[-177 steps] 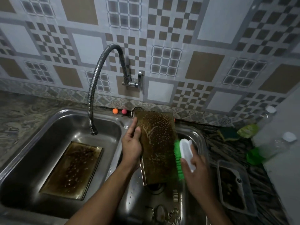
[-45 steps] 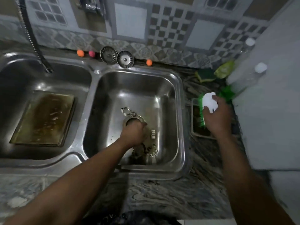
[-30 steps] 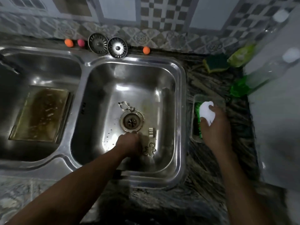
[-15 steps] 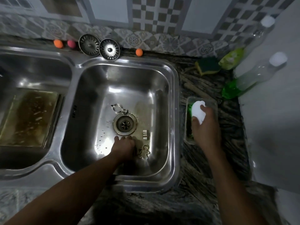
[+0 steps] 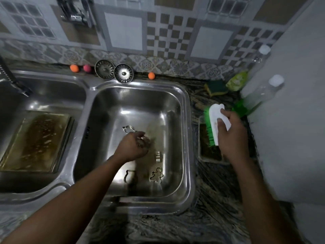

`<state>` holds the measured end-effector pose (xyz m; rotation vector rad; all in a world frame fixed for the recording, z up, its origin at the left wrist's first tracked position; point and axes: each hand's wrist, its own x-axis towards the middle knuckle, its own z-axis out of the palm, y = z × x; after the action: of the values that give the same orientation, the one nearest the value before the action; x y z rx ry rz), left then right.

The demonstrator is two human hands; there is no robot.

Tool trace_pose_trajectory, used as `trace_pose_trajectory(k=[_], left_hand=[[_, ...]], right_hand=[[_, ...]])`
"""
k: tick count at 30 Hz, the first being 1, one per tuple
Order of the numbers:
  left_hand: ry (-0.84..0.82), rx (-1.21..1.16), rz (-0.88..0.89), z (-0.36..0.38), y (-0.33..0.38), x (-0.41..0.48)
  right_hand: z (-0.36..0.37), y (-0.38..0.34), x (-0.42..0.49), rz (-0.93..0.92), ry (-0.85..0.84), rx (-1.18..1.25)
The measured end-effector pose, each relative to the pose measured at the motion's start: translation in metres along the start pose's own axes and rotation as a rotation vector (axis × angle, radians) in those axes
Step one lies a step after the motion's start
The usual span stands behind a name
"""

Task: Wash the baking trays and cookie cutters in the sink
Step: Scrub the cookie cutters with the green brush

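Inside the right sink basin [image 5: 184, 131], my left hand [image 5: 131, 147] hovers over the drain with its fingers curled round a small metal cookie cutter [image 5: 141, 139]. More cutters lie on the basin floor: a gingerbread-man cutter [image 5: 156, 175], a small cutter [image 5: 158, 156], a dark cutter [image 5: 127, 175] and a ring-shaped cutter [image 5: 128, 129]. A brown-stained baking tray [image 5: 35, 141] lies flat in the left basin. My right hand [image 5: 230, 136] grips a white-backed green scrub brush [image 5: 213, 120] over a small clear container [image 5: 208, 155] on the counter.
Two sink strainers [image 5: 114, 71] lean at the wall behind the sink, with small orange and pink balls [image 5: 151, 75] beside them. A green sponge [image 5: 217, 87], a green soap pouch [image 5: 237, 81] and plastic bottles [image 5: 260, 95] stand at the back right. The faucet hose [image 5: 12, 80] hangs at far left.
My left hand has risen from the basin's front floor toward the drain, uncovering a dark cutter. My right hand has lifted the brush out of the small container.
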<state>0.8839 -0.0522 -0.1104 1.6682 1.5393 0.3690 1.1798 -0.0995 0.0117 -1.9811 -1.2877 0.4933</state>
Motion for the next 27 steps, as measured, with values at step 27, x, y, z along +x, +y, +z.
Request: trace_pose_trajectory(k=[27], left_hand=[[-0.284,-1.457,-0.035,-0.063,0.058,-0.012]], right_hand=[[0.113,-0.131,-0.014,-0.332,-0.031,0.131]])
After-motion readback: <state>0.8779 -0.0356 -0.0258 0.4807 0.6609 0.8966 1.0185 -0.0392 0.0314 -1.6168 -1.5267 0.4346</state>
